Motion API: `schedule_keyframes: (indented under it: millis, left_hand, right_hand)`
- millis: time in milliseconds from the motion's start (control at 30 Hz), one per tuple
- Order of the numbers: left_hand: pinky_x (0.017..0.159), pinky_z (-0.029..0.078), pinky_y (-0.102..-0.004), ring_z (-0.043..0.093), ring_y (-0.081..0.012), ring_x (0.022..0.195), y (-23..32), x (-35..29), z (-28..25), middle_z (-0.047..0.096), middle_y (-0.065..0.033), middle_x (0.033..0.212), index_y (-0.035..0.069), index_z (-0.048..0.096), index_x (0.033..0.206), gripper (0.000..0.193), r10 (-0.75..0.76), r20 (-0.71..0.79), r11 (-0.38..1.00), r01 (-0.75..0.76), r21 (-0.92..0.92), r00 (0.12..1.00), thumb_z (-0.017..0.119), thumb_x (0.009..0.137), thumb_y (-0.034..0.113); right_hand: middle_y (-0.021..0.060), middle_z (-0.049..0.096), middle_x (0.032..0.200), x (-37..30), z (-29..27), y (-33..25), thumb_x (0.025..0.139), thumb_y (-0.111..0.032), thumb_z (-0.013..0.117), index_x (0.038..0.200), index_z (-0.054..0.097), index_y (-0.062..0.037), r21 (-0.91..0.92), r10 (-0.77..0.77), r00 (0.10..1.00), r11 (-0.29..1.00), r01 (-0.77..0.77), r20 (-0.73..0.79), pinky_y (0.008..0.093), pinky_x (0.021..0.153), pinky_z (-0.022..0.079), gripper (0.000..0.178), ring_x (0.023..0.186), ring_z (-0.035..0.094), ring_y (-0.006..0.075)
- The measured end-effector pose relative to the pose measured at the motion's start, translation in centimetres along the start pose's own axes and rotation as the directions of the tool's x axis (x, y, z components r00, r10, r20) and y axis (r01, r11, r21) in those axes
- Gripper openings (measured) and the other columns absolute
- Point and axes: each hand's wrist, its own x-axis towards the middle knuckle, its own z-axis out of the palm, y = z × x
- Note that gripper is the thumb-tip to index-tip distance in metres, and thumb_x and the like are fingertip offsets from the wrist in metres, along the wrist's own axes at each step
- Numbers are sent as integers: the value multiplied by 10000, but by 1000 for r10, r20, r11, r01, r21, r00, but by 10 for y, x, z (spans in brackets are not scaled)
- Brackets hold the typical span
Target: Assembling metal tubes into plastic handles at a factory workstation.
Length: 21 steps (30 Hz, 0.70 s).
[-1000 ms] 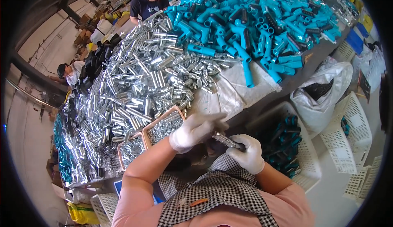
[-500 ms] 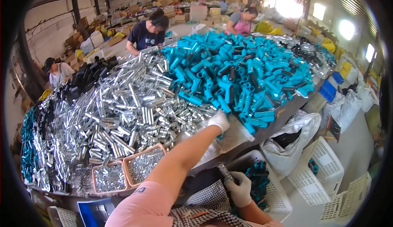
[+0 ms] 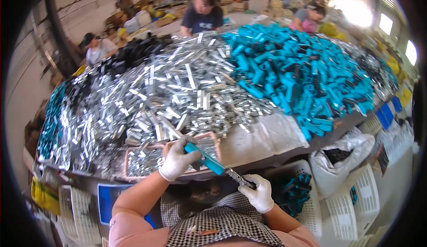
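Note:
My left hand point(image 3: 176, 161), in a white glove, is closed round a long teal plastic housing point(image 3: 208, 159) near the table's front edge. The housing slants down to the right. In my right hand point(image 3: 259, 193), also gloved, is a silver metal part point(image 3: 235, 176) with a dark end. Its upper end meets the lower end of the housing; whether it goes inside I cannot tell. Beyond my hands lies a broad heap of silver metal parts point(image 3: 155, 87). Right of it is a heap of teal plastic housings point(image 3: 284, 64).
Two shallow boxes point(image 3: 126, 164) of small metal pieces sit at the table's front edge, beside a pale cloth point(image 3: 267, 135). A white basket point(image 3: 315, 202) with teal pieces stands by my right arm. Near it are a white sack point(image 3: 362, 147) and more baskets. Several people work across the table.
My left hand has come back from the teal heap to the front edge, bringing a teal housing to the metal part in my right hand. The view has turned to the left.

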Motion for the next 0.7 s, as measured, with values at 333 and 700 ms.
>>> schedule_keyframes:
  millis: [333, 700]
  left_hand:
    - [658, 560, -249, 676, -114, 727, -25, -127, -66, 700, -75, 894, -47, 662, 1107, 274, -158, 152, 987, 154, 40, 976, 723, 876, 87]
    - [514, 486, -227, 583, -78, 551, -55, -171, -88, 670, -32, 738, -9, 719, 1093, 390, -258, 99, 965, 260, -12, 961, 518, 1025, 318]
  right_hand:
    - [140, 722, 873, 0, 77, -36, 696, -129, 835, 955, 729, 7, 81, -167, 875, 986, 146, 454, 299, 715, 550, 311, 780, 715, 229]
    - [161, 713, 844, -12, 117, -51, 671, -320, 910, 1013, 708, 25, -51, -2, 708, 997, 54, 707, 321, 701, 544, 526, 762, 703, 202]
